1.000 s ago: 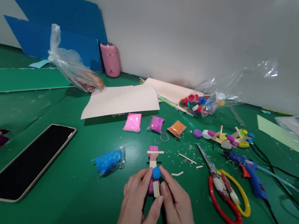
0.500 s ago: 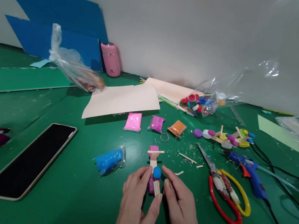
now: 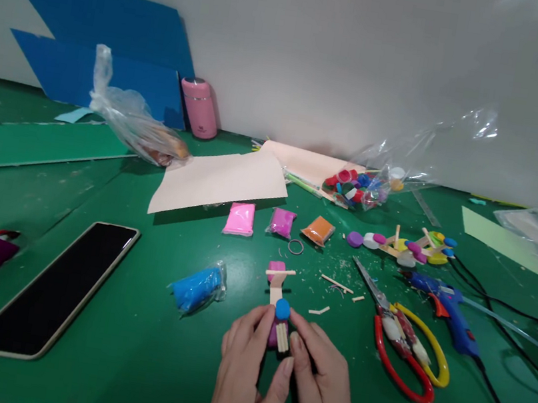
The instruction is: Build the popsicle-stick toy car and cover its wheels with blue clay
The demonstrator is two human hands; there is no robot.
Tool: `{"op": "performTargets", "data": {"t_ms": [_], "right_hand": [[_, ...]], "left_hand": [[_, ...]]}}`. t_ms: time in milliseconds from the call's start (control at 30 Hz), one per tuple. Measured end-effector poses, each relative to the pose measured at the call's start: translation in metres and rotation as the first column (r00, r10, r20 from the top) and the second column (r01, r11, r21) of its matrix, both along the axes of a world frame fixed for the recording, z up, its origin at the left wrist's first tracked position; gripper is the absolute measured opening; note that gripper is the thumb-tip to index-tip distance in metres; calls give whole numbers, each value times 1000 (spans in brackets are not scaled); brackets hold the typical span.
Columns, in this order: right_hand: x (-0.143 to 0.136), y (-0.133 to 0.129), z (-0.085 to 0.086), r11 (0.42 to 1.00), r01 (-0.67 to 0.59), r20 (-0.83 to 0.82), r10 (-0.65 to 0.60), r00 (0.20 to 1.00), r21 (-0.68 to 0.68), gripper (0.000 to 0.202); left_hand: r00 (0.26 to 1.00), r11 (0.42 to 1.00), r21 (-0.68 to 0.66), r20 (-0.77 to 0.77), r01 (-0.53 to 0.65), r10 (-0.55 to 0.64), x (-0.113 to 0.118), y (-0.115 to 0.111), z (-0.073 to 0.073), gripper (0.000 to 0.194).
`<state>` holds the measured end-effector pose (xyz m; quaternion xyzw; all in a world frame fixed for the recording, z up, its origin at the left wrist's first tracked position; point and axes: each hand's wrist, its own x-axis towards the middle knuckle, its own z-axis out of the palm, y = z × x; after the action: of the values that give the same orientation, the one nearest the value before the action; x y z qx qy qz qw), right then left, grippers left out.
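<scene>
A small model of pale wooden sticks (image 3: 281, 338) with pink and purple pieces lies on the green table, a blue lump (image 3: 282, 309) on its middle. My left hand (image 3: 249, 367) is at the model's left side, index fingertip beside the blue lump and thumb near the lower end of the sticks. From the right, my right hand (image 3: 319, 371) has its index fingertip against the blue lump and its thumb beside the sticks. Both hands have their fingers round the model. Above it are a pink packet (image 3: 240, 218), a purple packet (image 3: 282, 222) and an orange packet (image 3: 318, 230).
A blue packet (image 3: 198, 289) and a phone (image 3: 53, 290) lie to the left. Scissors (image 3: 405, 340) and a blue glue gun (image 3: 450, 308) with a cable are at the right. Further back are a pink flask (image 3: 198, 108), paper (image 3: 221, 182) and a bag of caps (image 3: 362, 187).
My right hand has moved left, and its fingertips have come in to the model and blue lump. My left thumb has lifted off the sticks' lower end and shifted slightly right.
</scene>
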<state>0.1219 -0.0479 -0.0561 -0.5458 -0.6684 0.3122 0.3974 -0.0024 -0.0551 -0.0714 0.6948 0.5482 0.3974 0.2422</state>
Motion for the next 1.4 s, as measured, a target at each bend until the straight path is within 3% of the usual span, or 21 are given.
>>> {"op": "performTargets", "data": {"t_ms": [233, 1033, 1233, 1400], "right_hand": [[1, -1, -1, 998, 17, 22, -18, 1000, 61, 33], [0, -1, -3, 999, 13, -13, -13, 1000, 35, 32], [6, 11, 5, 996, 76, -33, -75, 997, 38, 29], [10, 28, 13, 998, 25, -103, -31, 994, -53, 26]], "left_hand": [[997, 998, 19, 46, -62, 61, 5, -3, -7, 47], [997, 999, 13, 62, -41, 40, 5, -3, -10, 48], [999, 1000, 21, 24, -22, 22, -1, 5, -1, 48], [998, 996, -61, 27, -61, 62, -5, 23, 8, 39]]}}
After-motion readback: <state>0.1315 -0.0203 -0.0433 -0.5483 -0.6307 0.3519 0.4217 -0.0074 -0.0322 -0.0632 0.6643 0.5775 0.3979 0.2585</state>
